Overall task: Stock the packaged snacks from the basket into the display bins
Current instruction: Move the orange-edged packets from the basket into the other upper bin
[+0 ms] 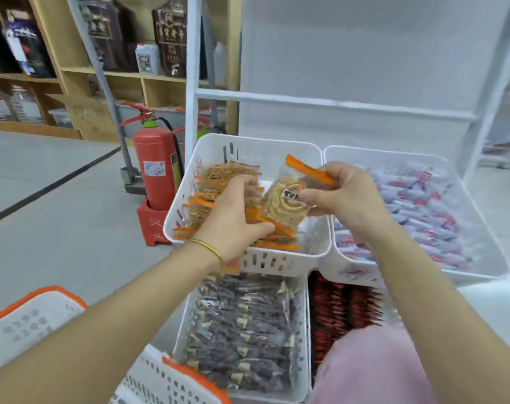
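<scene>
Right hand (344,196) fingers pinch a crinkly clear packet (284,208) by its orange strip, left hand (233,220) fingers curl round the row of packets (219,180) — all inside the slotted white plastic bin (277,262). Orange-rimmed basket (29,322) low left; smooth grey floor (58,228), red extinguisher (157,167).

reference: white bin (249,144). left hand (233,217) inside it grips a stack of orange-edged packets (216,182). right hand (345,196), over its right rim, pinches one tilted snack packet (283,209) near the orange seal. right of the bin: second bin (393,152) of purple-red packets (423,205). below: dark packets (242,330). left: red fire extinguisher (156,167). lower left: orange-rimmed basket (29,322).
</scene>
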### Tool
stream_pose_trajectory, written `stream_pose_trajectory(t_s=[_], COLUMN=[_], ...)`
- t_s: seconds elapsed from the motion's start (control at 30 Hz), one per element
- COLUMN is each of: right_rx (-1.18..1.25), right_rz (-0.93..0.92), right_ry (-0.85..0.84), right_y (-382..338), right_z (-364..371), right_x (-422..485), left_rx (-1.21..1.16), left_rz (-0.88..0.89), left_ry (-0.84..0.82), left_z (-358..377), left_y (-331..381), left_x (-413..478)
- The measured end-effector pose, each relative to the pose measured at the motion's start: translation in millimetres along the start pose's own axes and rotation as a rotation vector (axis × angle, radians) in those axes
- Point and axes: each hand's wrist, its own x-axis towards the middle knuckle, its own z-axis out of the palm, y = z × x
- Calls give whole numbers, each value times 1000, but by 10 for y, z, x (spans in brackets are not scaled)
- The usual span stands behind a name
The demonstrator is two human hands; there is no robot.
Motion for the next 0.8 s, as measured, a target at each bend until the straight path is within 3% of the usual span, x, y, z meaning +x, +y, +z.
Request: stream_pose_trajectory(t_s=[0.07, 0.13, 0.23, 0.33, 0.53, 0.63, 0.8], right_rx=[-234, -416, -640, -820, -757, -697, -362], right_rz=[-98, -153, -167, -59, 125, 120, 217], right_ry=[223, 290, 198, 73, -274, -275, -220], right_y=[119, 228, 389, 472, 606, 629, 781], right_z=[-45, 53, 294, 397, 397, 383, 452], right_x=[209, 391, 630, 798, 998, 953, 777], left_rx=[208, 369, 474, 563, 641, 619, 599], left_rz=[62, 85, 115, 143, 122, 104, 93], left_ry=[87, 97, 82, 61, 54, 76, 74], left_z=[97, 162, 227, 271, 313, 318, 323], left_y=[-39, -116, -210, -227, -264, -279, -290], left_x=[134, 175, 144, 147, 197, 177, 171])
